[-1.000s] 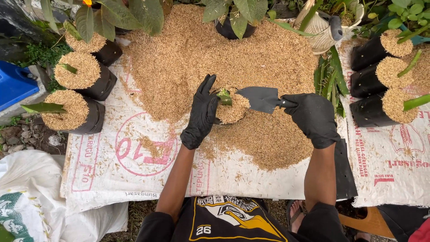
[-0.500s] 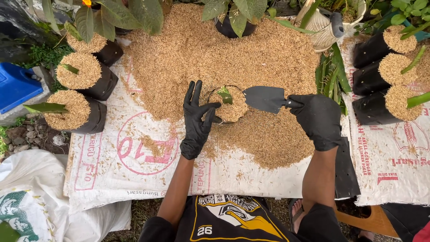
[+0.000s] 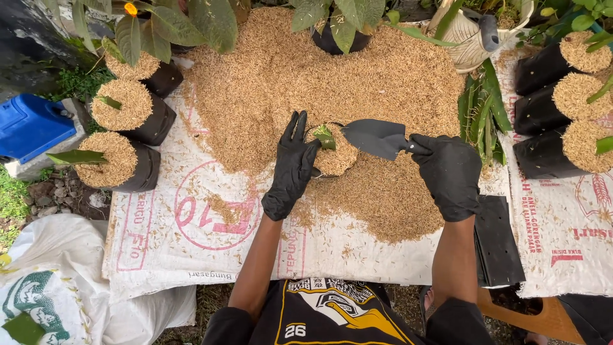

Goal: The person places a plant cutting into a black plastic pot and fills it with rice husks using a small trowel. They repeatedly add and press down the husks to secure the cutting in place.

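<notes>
Black nitrile covers both my hands. My left hand [image 3: 292, 167] now rests flat against the left side of the small black grow bag [image 3: 331, 155], fingers straight and close together, pointing away from me; half a second ago the same fingers were fanned wide and clear of the bag, so I have closed back in to steady it. The bag sits in the middle of the rice-husk pile [image 3: 319, 83], filled to the brim with husk, with a green cutting [image 3: 324, 136] poking out near my fingertips. My right hand [image 3: 449, 174] is wrapped in a full fist around the handle of the black trowel [image 3: 377, 137], whose blade lies level and looks empty, its tip just beside the bag's right rim, much where it was a second ago. I judge the bag to be full and the pressing-in to be the step in hand. Filled bags [image 3: 124, 137] stand to the left on the white sack [image 3: 191, 249], more at the right.
</notes>
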